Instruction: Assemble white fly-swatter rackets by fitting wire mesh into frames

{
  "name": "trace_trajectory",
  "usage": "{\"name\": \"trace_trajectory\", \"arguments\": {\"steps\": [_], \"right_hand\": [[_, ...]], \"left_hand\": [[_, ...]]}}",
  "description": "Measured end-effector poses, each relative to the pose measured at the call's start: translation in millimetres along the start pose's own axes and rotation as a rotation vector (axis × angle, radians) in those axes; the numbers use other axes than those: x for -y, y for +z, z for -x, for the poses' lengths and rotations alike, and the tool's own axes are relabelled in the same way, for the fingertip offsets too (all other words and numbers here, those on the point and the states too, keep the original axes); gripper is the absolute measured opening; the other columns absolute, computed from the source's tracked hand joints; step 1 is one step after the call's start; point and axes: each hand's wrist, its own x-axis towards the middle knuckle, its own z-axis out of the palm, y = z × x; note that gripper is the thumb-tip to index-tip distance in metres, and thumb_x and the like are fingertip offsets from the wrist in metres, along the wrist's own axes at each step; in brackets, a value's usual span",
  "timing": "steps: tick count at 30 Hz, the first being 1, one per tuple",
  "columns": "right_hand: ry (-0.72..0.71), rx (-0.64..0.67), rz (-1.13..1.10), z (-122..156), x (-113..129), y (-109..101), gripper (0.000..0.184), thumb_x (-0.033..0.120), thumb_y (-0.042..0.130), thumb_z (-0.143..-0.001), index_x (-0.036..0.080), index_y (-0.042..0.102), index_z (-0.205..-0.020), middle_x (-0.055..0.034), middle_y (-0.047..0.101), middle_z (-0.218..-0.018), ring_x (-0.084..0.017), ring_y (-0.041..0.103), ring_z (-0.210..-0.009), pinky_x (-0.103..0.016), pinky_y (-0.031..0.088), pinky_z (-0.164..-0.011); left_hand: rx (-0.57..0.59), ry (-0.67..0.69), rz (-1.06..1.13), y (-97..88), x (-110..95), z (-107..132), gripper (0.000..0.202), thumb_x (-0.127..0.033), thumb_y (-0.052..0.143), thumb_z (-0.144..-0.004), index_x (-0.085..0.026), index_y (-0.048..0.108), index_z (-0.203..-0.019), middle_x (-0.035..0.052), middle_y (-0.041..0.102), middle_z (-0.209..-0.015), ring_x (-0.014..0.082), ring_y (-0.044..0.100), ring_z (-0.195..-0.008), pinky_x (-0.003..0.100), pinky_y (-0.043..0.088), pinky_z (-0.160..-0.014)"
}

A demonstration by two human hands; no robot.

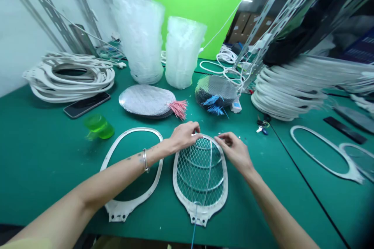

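Where the left hand and right hand close on the white plastic racket frame, their fingers hide its top rim.

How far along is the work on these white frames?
Done: one white plastic racket-shaped frame already holds silver wire mesh. In hand: left hand and right hand touch its top rim. Remaining: a bare white oval frame and stacked white frames lack mesh.
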Motion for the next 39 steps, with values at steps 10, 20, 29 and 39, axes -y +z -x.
{"name": "trace_trajectory", "arguments": {"steps": [10, 20, 29, 39], "right_hand": [[-0.681, -0.012, 0.128, 192.4, -2.6, 8.9, 0.032, 0.007, 0.059, -0.087, 0.021, 0.064, -0.116, -0.0057, 0.071, -0.103, -0.019, 0.062, -0.095, -0.033, 0.049, -0.085], [-0.679, 0.023, 0.112, 187.5, -1.0, 16.6, 0.034, 0.008, 0.057, -0.089, 0.023, 0.064, -0.119, -0.005, 0.072, -0.102, -0.018, 0.064, -0.097, -0.032, 0.054, -0.087], [-0.671, 0.019, 0.1, 186.2, 3.2, 15.8, 0.029, 0.01, 0.058, -0.089, 0.021, 0.067, -0.114, -0.0045, 0.072, -0.097, -0.017, 0.065, -0.091, -0.03, 0.055, -0.083], [-0.653, 0.041, 0.114, 185.1, 2.9, 15.5, 0.029, 0.012, 0.058, -0.09, 0.024, 0.067, -0.115, -0.0042, 0.072, -0.097, -0.017, 0.065, -0.091, -0.032, 0.054, -0.083]], "left_hand": [[0.231, 0.585, 0.155, 18.9, 2.8, 137.4, 0.015, -0.022, 0.055, -0.094, -0.019, 0.067, -0.104, 0.0063, 0.066, -0.103, 0.0175, 0.057, -0.096, 0.03, 0.044, -0.085], [0.181, 0.625, 0.133, 24.1, 2.3, 139.9, 0.028, -0.005, 0.043, -0.092, -0.016, 0.066, -0.105, 0.0074, 0.065, -0.099, 0.0164, 0.057, -0.092, 0.028, 0.046, -0.082], [0.202, 0.676, 0.012, 27.4, 6.6, 141.8, 0.038, -0.001, 0.044, -0.088, -0.019, 0.064, -0.114, 0.0075, 0.064, -0.103, 0.0183, 0.056, -0.092, 0.03, 0.047, -0.08], [0.171, 0.643, 0.023, 29.6, 2.4, 143.5, 0.03, -0.003, 0.043, -0.09, -0.017, 0.066, -0.103, 0.0064, 0.064, -0.095, 0.0158, 0.056, -0.087, 0.027, 0.048, -0.078]]}}
